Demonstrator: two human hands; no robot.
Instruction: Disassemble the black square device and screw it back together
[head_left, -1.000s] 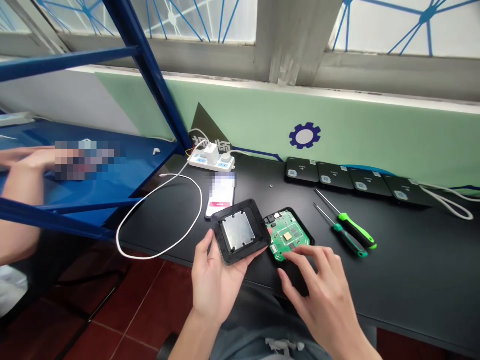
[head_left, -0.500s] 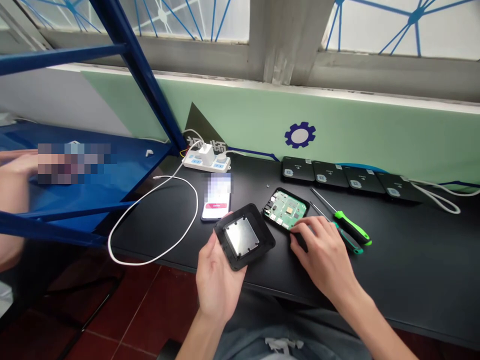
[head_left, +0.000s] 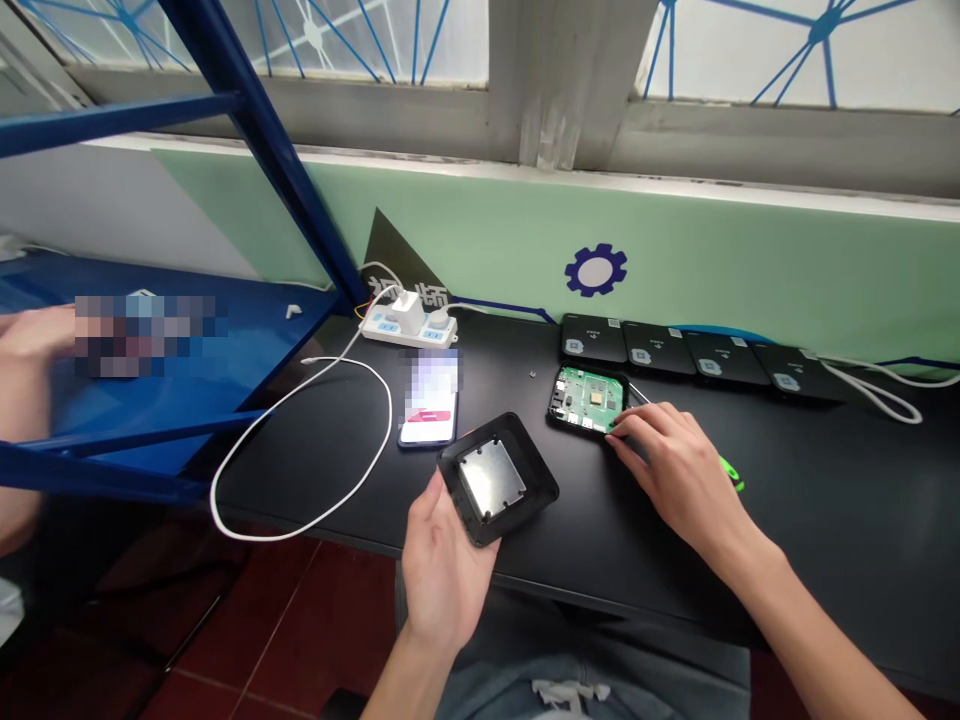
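My left hand [head_left: 444, 575] holds a black plastic cover [head_left: 538, 480] in the air over the table's front edge. Its hollow inside faces up, with a shiny metal plate [head_left: 491, 480] fixed in it. On the table lies a shallow black case [head_left: 571, 429] holding a green circuit board [head_left: 600, 390]. The fingers of my right hand [head_left: 679, 470] are closed at the case's near right corner. Partly hidden behind that hand are screwdrivers; a bright green handle end [head_left: 731, 474] and a bit of metal shaft show.
A lit phone [head_left: 429, 400], a white power strip [head_left: 409, 328] and a looped white cable [head_left: 300, 533] lie to the left. Several flat black boxes [head_left: 660, 350] line the wall. At far left, another person's arm [head_left: 30, 370] reaches over a blue table [head_left: 225, 400] behind a blue frame.
The case with the circuit board has shifted right and slightly away, along with my right hand, which now covers more of the screwdrivers. My left hand still holds the cover, slightly further right.
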